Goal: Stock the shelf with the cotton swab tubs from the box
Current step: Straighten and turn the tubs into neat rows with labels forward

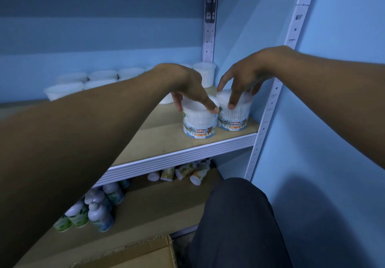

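A cardboard box point(133, 253) flap lies nearest, below the shelf point(179, 157). Bottles point(93, 209) crowd the board under it. On the shelf near its front edge stand two tubs, touching. The left hand point(187, 86) grips the left tub point(199, 119) by its rim; the right hand point(243, 78) grasps the right tub point(234, 113) from above. More tubs point(98, 82) line the back of the shelf.
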The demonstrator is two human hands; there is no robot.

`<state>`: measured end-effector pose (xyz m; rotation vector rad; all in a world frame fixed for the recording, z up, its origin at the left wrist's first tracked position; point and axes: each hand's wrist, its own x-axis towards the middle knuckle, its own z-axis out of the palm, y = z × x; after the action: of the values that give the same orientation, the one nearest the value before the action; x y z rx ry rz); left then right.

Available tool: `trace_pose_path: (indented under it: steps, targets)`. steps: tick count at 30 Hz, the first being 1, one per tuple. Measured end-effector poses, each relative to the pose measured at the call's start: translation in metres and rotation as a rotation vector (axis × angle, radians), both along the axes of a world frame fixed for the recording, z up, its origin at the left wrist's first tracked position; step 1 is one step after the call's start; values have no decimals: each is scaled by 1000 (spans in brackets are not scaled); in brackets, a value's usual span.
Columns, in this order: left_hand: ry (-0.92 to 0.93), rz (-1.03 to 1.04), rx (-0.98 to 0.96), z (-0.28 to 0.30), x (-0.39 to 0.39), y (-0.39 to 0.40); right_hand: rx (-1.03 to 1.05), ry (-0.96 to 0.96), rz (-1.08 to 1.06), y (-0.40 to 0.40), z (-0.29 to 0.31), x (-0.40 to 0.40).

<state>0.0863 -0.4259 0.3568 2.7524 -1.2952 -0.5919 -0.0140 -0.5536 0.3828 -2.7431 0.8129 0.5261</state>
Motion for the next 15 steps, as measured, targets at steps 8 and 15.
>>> trace_pose_path:
  steps: [8, 15]
  targets:
    - [-116, 16, 17, 2, -11, 4, 26, -1, -19, -1, -1, -1]
    - [46, -82, -91, 4, -4, 8, 39, 41, -53, 5, 2, -3]
